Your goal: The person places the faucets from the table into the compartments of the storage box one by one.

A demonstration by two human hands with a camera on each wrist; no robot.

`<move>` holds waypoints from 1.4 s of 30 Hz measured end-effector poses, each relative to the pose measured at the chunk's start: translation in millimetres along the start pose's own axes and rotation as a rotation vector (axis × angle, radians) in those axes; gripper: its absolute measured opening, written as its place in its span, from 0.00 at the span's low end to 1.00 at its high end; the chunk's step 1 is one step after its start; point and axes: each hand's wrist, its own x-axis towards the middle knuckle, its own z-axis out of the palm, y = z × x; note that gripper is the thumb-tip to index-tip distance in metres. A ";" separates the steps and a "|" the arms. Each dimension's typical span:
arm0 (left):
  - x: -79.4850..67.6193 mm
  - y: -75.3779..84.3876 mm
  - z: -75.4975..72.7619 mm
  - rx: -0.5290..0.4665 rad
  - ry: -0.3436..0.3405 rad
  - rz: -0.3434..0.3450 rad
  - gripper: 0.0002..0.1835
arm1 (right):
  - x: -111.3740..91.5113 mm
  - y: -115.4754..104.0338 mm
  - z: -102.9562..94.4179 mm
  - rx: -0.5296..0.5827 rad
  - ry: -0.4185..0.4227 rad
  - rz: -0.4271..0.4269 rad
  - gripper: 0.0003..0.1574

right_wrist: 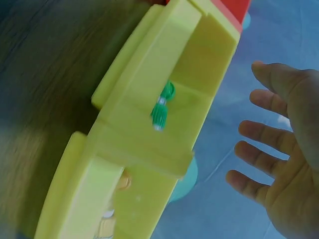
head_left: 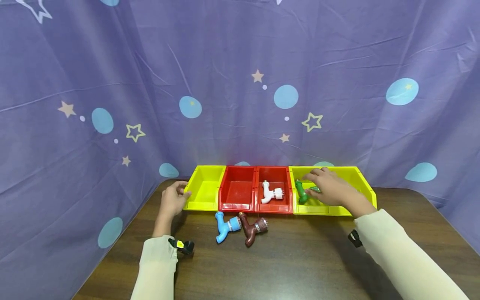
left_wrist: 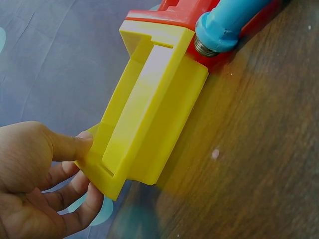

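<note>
My left hand (head_left: 174,201) pinches the outer side rim of the leftmost yellow bin (left_wrist: 144,99), thumb on the wall and fingers curled behind it. Over the yellow bins (head_left: 346,173) at the right hangs my right hand (head_left: 331,188), its fingers spread and holding nothing in the right wrist view. A green tap (head_left: 301,193) lies in the nearer of those bins, to the left of the right hand. The right wrist view shows part of a yellowish tap (right_wrist: 106,226) in the adjoining bin.
Two red bins stand in the middle of the row; the right one (head_left: 270,170) holds a white tap (head_left: 268,194). On the brown table (head_left: 285,266) before them lie a blue tap (head_left: 223,227) and a maroon tap (head_left: 250,230). A purple curtain (head_left: 232,50) hangs behind.
</note>
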 end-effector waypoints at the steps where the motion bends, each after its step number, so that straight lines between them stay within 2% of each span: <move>1: -0.1 -0.1 0.0 0.000 0.003 -0.001 0.21 | -3.3 2.5 -1.3 0.006 0.006 0.007 0.26; 8: 0.5 -1.3 1.6 -0.003 0.004 0.000 0.21 | -27.5 18.7 -10.5 0.019 0.042 0.071 0.27; 15: 0.2 -1.1 2.9 -0.003 0.006 -0.010 0.21 | -47.4 35.9 -12.2 0.053 0.027 0.191 0.31; 22: 0.5 0.4 4.7 -0.001 0.009 -0.002 0.20 | -66.8 53.6 -10.8 0.119 0.044 0.309 0.33; 29: 0.2 -1.1 2.9 0.005 0.001 -0.004 0.20 | -86.2 69.2 -4.1 0.196 0.092 0.448 0.41; 36: 1.3 -3.2 2.4 0.003 -0.004 -0.017 0.21 | -100.2 82.7 1.2 0.279 0.133 0.527 0.48; 42: 2.3 -3.1 1.5 -0.001 -0.006 -0.015 0.21 | -109.0 88.2 2.4 0.363 0.127 0.635 0.48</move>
